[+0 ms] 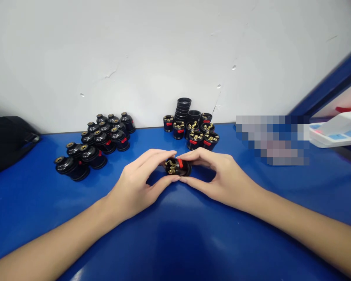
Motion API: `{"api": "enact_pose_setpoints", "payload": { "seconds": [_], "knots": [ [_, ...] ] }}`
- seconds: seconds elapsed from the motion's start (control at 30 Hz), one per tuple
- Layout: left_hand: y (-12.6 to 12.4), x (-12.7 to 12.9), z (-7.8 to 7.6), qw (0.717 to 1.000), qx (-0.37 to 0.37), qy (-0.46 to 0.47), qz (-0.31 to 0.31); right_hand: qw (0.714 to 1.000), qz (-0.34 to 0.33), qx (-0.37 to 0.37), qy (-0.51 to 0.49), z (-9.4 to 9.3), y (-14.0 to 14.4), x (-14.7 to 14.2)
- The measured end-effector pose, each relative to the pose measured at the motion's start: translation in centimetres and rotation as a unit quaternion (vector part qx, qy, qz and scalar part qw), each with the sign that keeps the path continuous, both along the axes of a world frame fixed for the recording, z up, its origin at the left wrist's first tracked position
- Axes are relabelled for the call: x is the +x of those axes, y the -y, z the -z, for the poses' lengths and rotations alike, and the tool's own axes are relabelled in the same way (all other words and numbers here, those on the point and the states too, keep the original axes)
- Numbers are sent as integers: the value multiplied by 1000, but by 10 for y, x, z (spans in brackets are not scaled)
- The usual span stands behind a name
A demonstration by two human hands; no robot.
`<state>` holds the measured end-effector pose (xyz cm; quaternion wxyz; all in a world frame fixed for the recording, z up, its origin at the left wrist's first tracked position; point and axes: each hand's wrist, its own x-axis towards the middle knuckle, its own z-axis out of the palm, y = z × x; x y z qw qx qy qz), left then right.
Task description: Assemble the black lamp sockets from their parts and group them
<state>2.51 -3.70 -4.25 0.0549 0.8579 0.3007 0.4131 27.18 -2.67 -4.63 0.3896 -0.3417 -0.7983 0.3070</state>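
Between my two hands lies a black lamp socket (183, 168) on its side, its brass contacts facing left and a red switch tab on top. My left hand (142, 177) grips its open end with thumb and fingers. My right hand (219, 171) pinches the other end, fingertips close to the red tab. Beyond my hands stand several open socket bodies (195, 137) with brass contacts and red tabs. Behind these rises a stack of black threaded rings (183, 110). To the left, several black sockets with domed caps (94, 156) stand grouped in rows.
The blue table (175, 234) meets a pale wall (163, 50) at the back. A black bag or cloth (8, 144) sits at the far left. At right are a blurred-out patch (276, 140), a white tray with blue parts (336, 132) and a slanting blue frame bar (336, 82).
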Motion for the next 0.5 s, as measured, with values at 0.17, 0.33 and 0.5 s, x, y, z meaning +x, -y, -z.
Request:
{"api": "enact_pose_setpoints", "payload": {
  "seconds": [0.17, 0.33, 0.5],
  "knots": [
    [1, -1, -4, 999, -32, 6, 23, 998, 14, 48, 47, -2, 1, -1],
    [0, -4, -8, 999, -34, 0, -14, 995, 4, 70, 73, -5, 0, -1],
    [-13, -9, -18, 997, -8, -48, -60, 994, 2, 76, 85, -5, 1, 0]
  ]
}}
